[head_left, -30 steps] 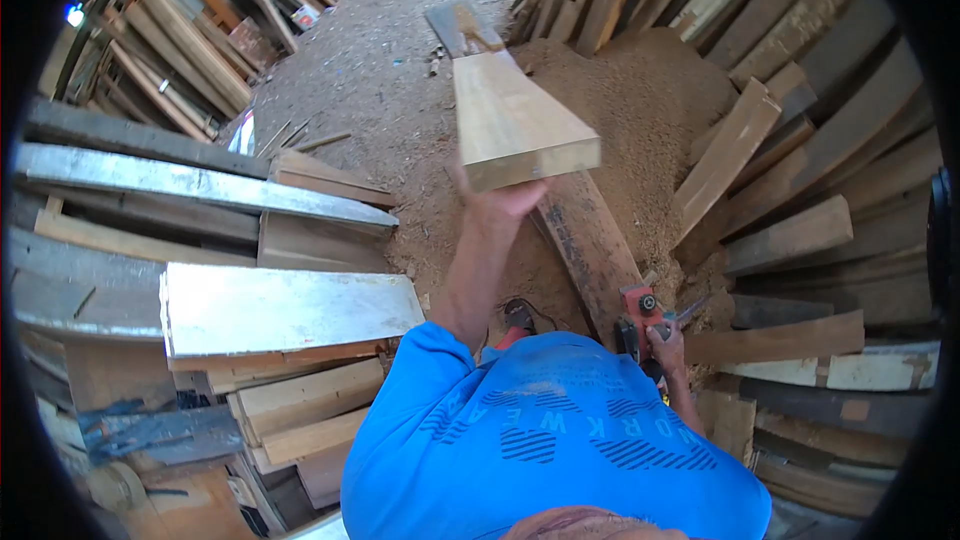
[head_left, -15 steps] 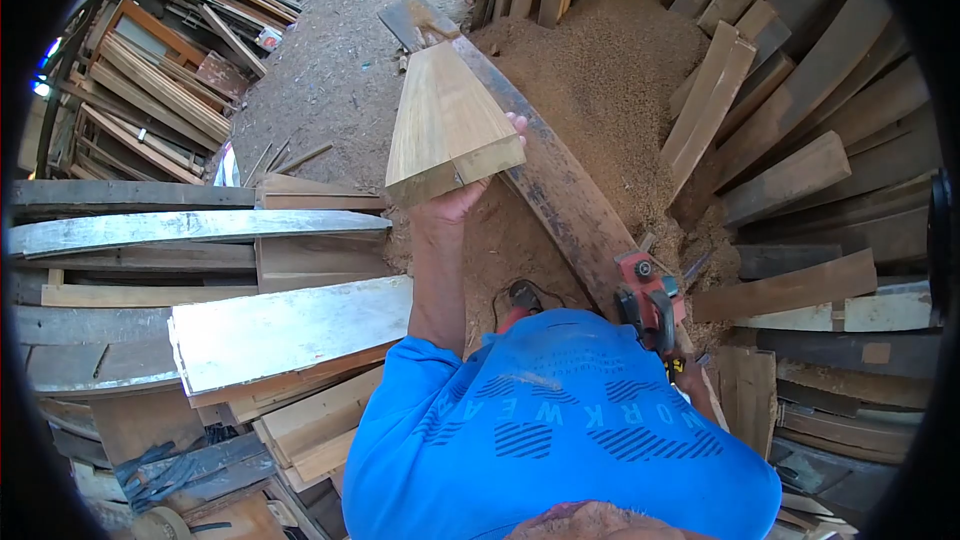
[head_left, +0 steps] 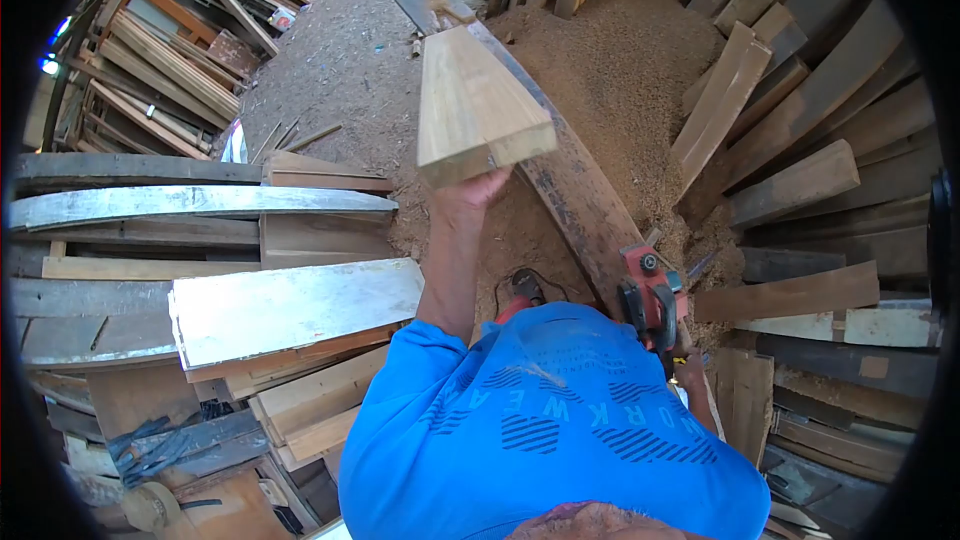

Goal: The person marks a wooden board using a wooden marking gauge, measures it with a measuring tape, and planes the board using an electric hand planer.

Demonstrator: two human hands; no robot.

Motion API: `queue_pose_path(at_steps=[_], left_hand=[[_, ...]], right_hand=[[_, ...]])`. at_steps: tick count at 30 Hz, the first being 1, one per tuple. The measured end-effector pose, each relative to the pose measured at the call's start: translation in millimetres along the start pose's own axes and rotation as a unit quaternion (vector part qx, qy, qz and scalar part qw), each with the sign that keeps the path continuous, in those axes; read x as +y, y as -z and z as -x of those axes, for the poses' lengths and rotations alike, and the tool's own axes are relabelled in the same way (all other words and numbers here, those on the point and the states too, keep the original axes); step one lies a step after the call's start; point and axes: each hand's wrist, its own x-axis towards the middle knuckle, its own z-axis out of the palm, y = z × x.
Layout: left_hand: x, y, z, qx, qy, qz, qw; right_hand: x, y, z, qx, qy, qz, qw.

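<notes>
Head view: our left grip [head_left: 478,188] clasps the board [head_left: 475,100] ahead, seemingly for inspection; the next move needs steadiness; right grip [head_left: 690,371] unclear.

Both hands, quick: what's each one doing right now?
Left hand: closed, holding a wooden plank.
Right hand: near the electric planer, partly hidden; can't tell whether it's open.

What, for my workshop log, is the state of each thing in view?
Pale board: gripped near-end by left hand
Right hand: partly hidden
Long plank: dark patches on top
Red planer: on the plank; running or not, unclear
White board: lying atop stacked boards
Sawdust: heaped
</notes>
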Motion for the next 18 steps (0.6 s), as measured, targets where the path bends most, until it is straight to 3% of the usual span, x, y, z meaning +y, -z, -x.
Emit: queue_pose_path(at_steps=[1,3,5,8,9,10,12,14,16,18], left_hand=[[5.5,23.1,14.4,-0.052,-0.001,0.008,0.999],[7.8,32.8,34.8,-0.012,-0.012,-0.012,1.000],[3.6,26.7,48.4,0.174,-0.029,-0.066,0.982],[-19.0,51.0,81.4,0.263,-0.011,-0.260,0.929],[-22.0,64.7,91.5,0.296,0.001,-0.339,0.893],[-22.9,76.1,102.7,0.303,0.004,-0.339,0.891],[-24.8,99.4,126.2,0.319,0.013,-0.338,0.885],[-18.6,113.7,147.9,0.309,0.031,-0.327,0.893],[-14.6,159.1,178.0,0.315,0.015,-0.340,0.886],[-19.3,156.4,194.2,0.384,-0.032,-0.476,0.790]], right_hand=[[11.6,1.6,-14.0,-0.010,-0.011,-0.046,0.999],[30.0,19.1,-29.9,-0.007,-0.021,-0.189,0.982],[-9.1,63.8,-16.8,0.019,0.011,-0.320,0.947],[-49.7,110.8,-50.4,-0.013,0.010,-0.399,0.917],[-74.0,122.2,-57.4,-0.058,0.017,-0.489,0.870],[-111.7,138.9,-53.4,-0.103,0.024,-0.574,0.812],[-212.7,165.4,-22.4,-0.143,-0.009,-0.649,0.747],[-288.2,165.0,-16.5,-0.193,0.045,-0.628,0.753],[-322.4,134.4,-47.3,-0.228,0.165,-0.473,0.835],[-404.0,125.7,-14.4,-0.236,0.234,-0.260,0.907]])
